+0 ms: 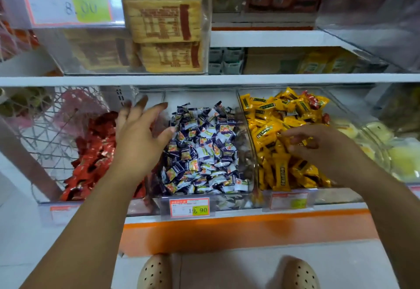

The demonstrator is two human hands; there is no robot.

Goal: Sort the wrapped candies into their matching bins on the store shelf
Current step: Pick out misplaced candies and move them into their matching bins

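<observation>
- Candies in three clear bins side by side on the lower shelf (238, 214), each bin with one main wrapper colour.
- Red-wrapped candies (95, 150) in the left bin, purple-and-white candies (204, 150) heaped in the middle bin, yellow-wrapped candies (272, 129) piled in the right bin.
- Stray red wrappers (312, 101) among the yellow ones, at the back of that pile.
- Left hand (138, 136) raised over the line between the red and the purple-and-white piles, palm down, fingers spread wide, gripping nothing; fingertips blurred.
- Right hand (322, 150) low on the yellow pile, fingers (293, 135) bent down onto the wrappers; impossible to tell whether pinching a candy or only touching.
- Price tag marked 19.90 (189, 207) on the shelf front below the middle bin; second tag (289, 200) below the yellow bin, print too blurred to read.
- Pale yellow-green packets (375, 134) in the next bin to the right.
- Wire basket (45, 125) just left of the red candies.
- Tan packets (166, 20) with red-brown print stacked in a clear box on the shelf above, with a tag marked 8.00 (68, 0) to their left.
- Orange band (227, 232) along the shelf base; beige perforated shoes (154, 272) on the floor below.
</observation>
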